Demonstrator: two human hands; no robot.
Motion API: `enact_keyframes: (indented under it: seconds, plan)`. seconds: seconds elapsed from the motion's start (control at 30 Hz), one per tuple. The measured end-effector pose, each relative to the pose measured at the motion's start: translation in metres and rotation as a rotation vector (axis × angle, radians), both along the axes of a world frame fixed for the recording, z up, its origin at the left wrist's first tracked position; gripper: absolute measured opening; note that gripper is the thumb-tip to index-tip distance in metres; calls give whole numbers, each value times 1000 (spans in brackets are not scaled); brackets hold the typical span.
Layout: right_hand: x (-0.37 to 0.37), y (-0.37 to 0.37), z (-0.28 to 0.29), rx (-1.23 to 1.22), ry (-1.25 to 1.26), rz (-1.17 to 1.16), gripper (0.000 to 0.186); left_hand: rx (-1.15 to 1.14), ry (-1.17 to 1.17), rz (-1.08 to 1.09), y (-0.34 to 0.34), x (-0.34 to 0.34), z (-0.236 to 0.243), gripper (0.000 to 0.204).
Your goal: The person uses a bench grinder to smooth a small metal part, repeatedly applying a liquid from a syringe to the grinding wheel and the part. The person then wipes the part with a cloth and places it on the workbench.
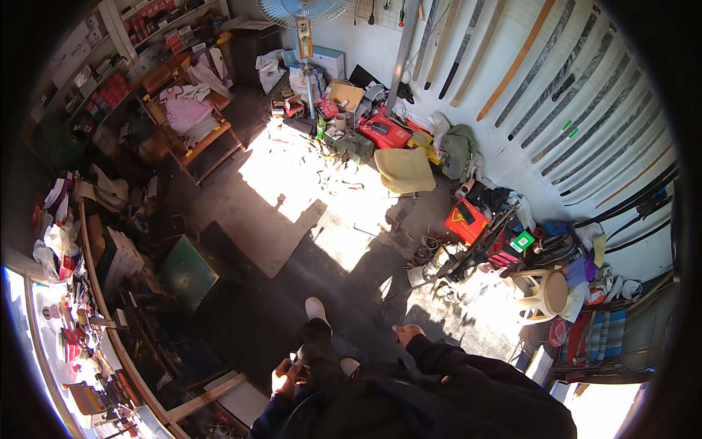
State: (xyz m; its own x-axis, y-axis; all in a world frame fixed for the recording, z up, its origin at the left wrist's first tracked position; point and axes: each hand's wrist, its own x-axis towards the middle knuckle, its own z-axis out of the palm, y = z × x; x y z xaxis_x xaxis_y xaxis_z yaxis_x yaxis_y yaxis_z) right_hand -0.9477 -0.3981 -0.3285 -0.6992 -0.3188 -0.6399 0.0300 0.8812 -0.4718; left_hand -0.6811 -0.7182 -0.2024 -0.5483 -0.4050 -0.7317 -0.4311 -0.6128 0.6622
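Note:
Low in the view, my left hand (286, 377) is closed with its fingers pinched round a small whitish object (294, 358), too small to name. My right hand (407, 334) hangs over the dark floor to the right of my legs. Its fingers are curled in, and whatever they may hold is hidden. Dark sleeves cover both arms. One light-coloured shoe (316, 312) shows ahead of me, with part of the other behind it. Neither hand touches the furniture around it.
A long cluttered workbench (110, 329) runs along the left, with a green box (187, 271) beside it. A wooden chair (191, 110), a fan (306, 22) and a yellowish seat (406, 170) stand farther off. Piled goods and a beige stool (545, 294) line the right wall.

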Motion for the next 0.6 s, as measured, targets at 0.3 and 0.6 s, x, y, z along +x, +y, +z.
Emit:
enact_keyframes:
  seconds: [0.3,0.6]
  plan:
    - [-113,-115,8,-93,-40,-94,24,103,26,16,-119,-125,-57,13]
    - [-225,-224,14,-62,142,5,23,110,-72,-88,-139,-221,-91,12]
